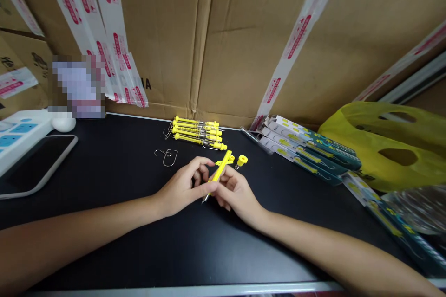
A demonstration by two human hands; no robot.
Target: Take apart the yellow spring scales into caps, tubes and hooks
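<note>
Over the middle of the black table, my left hand [184, 185] and my right hand [240, 195] meet at a slim yellow tube [222, 167] with a metal rod at its lower end. The tube is tilted, its top leaning right. Both thumbs and fingers close round its lower part. Just behind the hands lie small yellow parts, one of them a round cap [241, 161] with a short spring. Several assembled yellow spring scales [195, 132] with hooks lie stacked farther back. Loose metal hooks [169, 157] rest to the left of them.
A phone [38, 162] and a white power strip [26, 127] are at the left. Printed boxes [303, 148], a thin spring [249, 134] and a yellow plastic bag [386, 144] lie at the right. Taped cardboard [167, 32] stands along the back edge.
</note>
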